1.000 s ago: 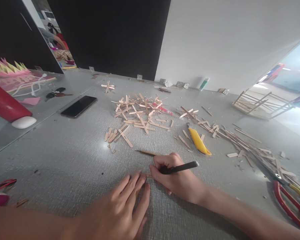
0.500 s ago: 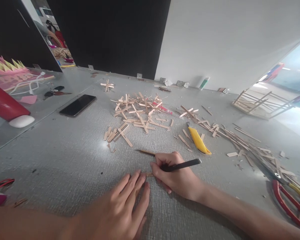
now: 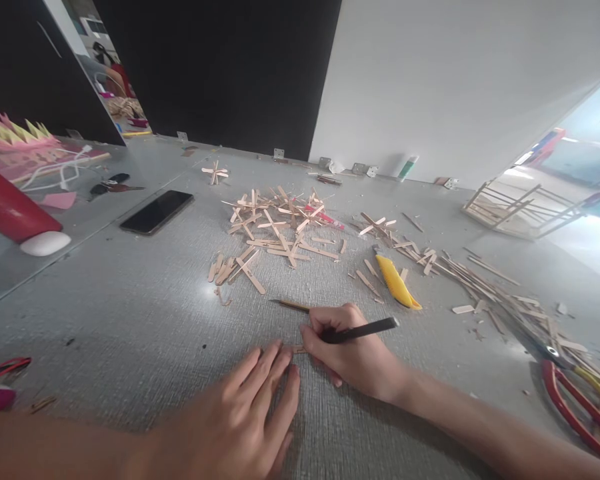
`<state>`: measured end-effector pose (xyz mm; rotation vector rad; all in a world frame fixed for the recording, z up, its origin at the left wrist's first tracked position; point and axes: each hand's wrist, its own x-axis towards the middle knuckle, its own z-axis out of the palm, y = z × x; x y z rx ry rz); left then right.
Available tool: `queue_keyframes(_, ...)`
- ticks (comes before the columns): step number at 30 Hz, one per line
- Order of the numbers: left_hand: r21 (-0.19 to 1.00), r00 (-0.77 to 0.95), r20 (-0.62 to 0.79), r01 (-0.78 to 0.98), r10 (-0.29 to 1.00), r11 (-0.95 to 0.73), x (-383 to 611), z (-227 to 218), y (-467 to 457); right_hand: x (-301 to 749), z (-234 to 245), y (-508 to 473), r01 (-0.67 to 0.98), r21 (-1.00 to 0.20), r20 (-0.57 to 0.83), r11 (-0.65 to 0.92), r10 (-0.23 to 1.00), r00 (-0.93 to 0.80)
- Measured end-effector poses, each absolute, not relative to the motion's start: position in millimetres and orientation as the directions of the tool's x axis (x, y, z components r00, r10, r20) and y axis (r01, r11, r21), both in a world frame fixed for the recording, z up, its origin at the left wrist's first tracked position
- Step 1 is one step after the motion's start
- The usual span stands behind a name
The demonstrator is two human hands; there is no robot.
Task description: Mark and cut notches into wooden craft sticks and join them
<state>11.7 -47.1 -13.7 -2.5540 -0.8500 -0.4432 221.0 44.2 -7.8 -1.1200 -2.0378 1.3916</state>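
On my feed, the left hand (image 3: 253, 407) lies flat at bottom centre, fingers extended; the right hand (image 3: 350, 350) curls closed around a black pen (image 3: 373, 329); between them, lower centre, sits a small wooden strip (image 3: 299, 349).

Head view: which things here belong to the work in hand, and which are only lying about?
Belonging, I judge:
black pen, in the right hand
small wooden piece, touched by the left hand
wooden sticks, probably

Just lying about, it seems:
phone
pink piece
red cylinder
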Motion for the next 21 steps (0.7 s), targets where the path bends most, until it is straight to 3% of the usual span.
queue_keyframes(9,-0.284,0.759,0.43,0.628,0.489,-0.724,13.5,-11.2,-48.8,220.9,-4.7,45.2,0.361,-0.907,-0.05,0.215,0.799,-0.6)
queue_keyframes(21,-0.309,0.778,0.413,0.608,0.473,-0.731,11.4,-15.2,-47.0,219.4,-13.8,44.3,0.358,-0.924,-0.091,0.135,0.831,-0.549)
